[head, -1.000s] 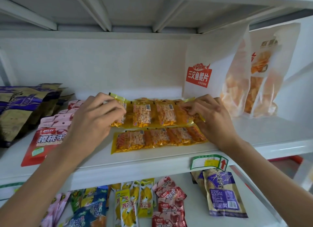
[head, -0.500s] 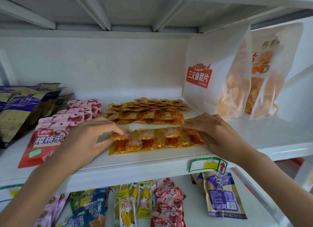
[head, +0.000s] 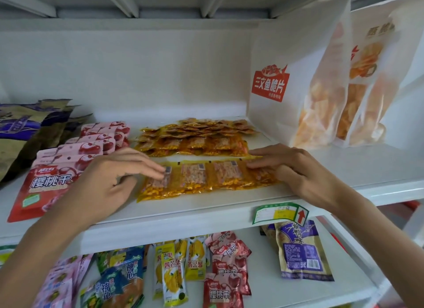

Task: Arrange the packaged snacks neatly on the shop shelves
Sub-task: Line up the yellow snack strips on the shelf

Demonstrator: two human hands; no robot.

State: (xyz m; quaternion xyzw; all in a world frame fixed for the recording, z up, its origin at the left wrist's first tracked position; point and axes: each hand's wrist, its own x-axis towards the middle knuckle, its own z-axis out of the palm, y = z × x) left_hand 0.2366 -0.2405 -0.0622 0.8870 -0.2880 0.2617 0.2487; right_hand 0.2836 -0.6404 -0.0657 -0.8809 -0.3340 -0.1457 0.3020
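A strip of yellow-orange snack packets (head: 206, 178) lies flat near the front edge of the white shelf (head: 183, 218). My left hand (head: 107, 181) rests on its left end with fingers stretched out. At the strip's right end my right hand (head: 291, 167) lies with straight fingers pressing the packets down. Behind the strip sits a pile of the same yellow-orange packets (head: 195, 135).
Red cherry-snack pouches (head: 57, 170) lie left of the strip, with dark purple bags (head: 20, 133) further left. Tall white chip bags (head: 309, 82) stand at the right. The lower shelf holds mango, cherry and purple packets (head: 302, 250). A price tag (head: 280, 213) hangs on the shelf edge.
Both hands left the rear pile of packets and came forward to the front strip. They now lie flat on its two ends.
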